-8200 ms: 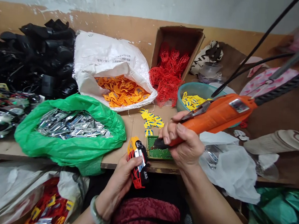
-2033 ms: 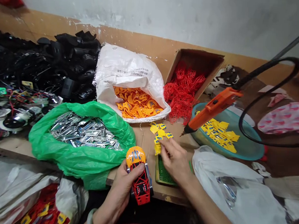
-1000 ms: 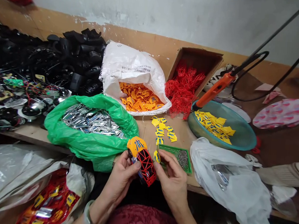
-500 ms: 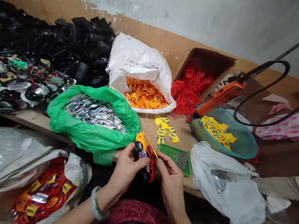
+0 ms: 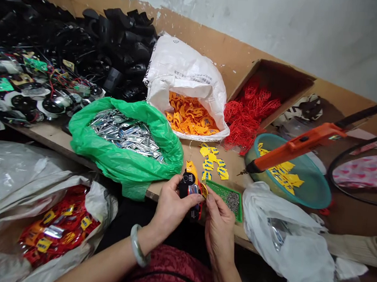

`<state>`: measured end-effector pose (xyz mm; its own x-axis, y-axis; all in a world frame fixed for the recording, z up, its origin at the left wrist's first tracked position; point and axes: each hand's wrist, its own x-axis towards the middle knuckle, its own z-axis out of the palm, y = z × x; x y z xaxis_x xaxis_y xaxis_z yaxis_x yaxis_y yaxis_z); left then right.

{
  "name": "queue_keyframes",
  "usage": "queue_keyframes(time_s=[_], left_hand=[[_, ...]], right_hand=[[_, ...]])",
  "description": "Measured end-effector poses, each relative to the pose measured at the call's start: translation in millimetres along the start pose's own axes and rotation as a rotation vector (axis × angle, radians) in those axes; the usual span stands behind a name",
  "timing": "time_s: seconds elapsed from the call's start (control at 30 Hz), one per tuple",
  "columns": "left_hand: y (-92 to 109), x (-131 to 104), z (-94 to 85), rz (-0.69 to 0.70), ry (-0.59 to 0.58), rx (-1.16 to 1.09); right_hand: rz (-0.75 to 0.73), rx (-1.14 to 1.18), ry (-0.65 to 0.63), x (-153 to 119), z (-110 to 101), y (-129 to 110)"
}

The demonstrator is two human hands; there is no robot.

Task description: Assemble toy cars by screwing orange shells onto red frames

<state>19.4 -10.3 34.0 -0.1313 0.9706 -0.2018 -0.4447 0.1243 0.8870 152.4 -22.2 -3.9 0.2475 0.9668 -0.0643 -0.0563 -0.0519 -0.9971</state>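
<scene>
Gripping the toy car (image 5: 190, 181) near the front edge of the surface (image 5: 238, 161), the left hand (image 5: 173, 204) should, to my eye, hold firm so the right hand (image 5: 220, 215), pinching a yellow piece (image 5: 205, 191), can align that squarely.

One left hand (image 5: 173, 206) and one right hand (image 5: 221, 219) are meeting at one toy car (image 5: 188, 178)! One orange screwdriver (image 5: 298, 145) is hanging, while one teal bowl (image 5: 315, 189), one green tray (image 5: 216, 190), one cardboard box (image 5: 290, 85) and one green bag (image 5: 119, 173) are crowding the desk (image 5: 236, 161), and at least six yellow pieces (image 5: 208, 164) are lying loose.
</scene>
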Motion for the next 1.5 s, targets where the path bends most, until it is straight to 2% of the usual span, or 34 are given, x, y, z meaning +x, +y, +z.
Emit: queue_keyframes(time_s=[0.33, 0.6, 0.87, 0.97, 1.1, 1.17, 1.33, 1.5], left_hand=[[1, 0, 1.3, 0.058, 0.017, 0.036], [-5, -3, -8.1, -0.032, 0.002, -0.055], [-7, 1, -13.7, -0.099, 0.018, -0.121], [-9, 3, -15.0, -0.115, 0.018, -0.121], [-14, 4, -20.1, -0.156, -0.007, -0.149], [-15, 4, -23.1, -0.193, -0.06, -0.188], [-11, -2, -28.6, -0.245, -0.226, -0.241], [-10, -11, -29.8, -0.181, -0.285, -0.21]], right_hand=[[-0.084, -0.115, -0.009, -4, 4, -3], [-0.388, -0.256, -0.091, -11, 10, -6], [-0.542, -0.336, -0.101, -23, 19, 4], [-0.456, -0.28, -0.124, -23, 17, 4], [-0.212, -0.049, -0.122, -22, 15, 3], [-0.12, 0.038, -0.124, -22, 15, -1], [0.026, 0.173, -0.226, -24, 16, -3], [0.127, 0.294, -0.124, -28, 12, 18]])
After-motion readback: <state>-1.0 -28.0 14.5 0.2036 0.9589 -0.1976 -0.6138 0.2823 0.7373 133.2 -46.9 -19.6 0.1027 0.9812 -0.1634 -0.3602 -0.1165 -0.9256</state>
